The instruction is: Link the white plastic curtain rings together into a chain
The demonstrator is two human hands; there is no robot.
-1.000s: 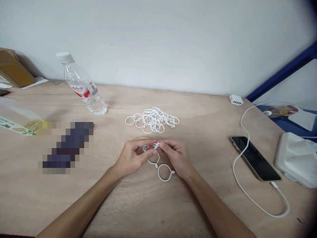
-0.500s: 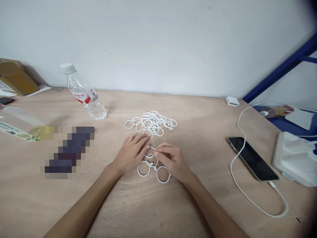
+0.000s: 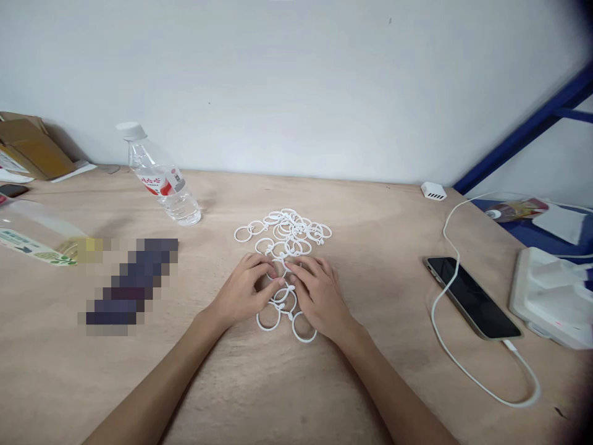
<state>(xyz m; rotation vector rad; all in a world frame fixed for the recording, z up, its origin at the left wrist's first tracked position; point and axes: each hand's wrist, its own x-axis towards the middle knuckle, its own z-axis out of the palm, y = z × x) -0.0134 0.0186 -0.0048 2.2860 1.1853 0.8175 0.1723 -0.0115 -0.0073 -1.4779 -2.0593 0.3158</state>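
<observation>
The left hand [image 3: 248, 290] and right hand [image 3: 322, 295] bend in over a white ring [image 3: 284, 274] on the table [image 3: 231, 383], just this side of the heaped rings [image 3: 297, 229]. Fingertips cover part of it, and I can't tell whether either hand is pinching it or merely touching. Nearer me, other rings overlap, the rightmost one [image 3: 304, 341] partly hidden by the right hand. Leftward, a dark object [image 3: 134, 281] is blurred into blocks; the lying bottle [image 3: 39, 235] beyond is cut off.
</observation>
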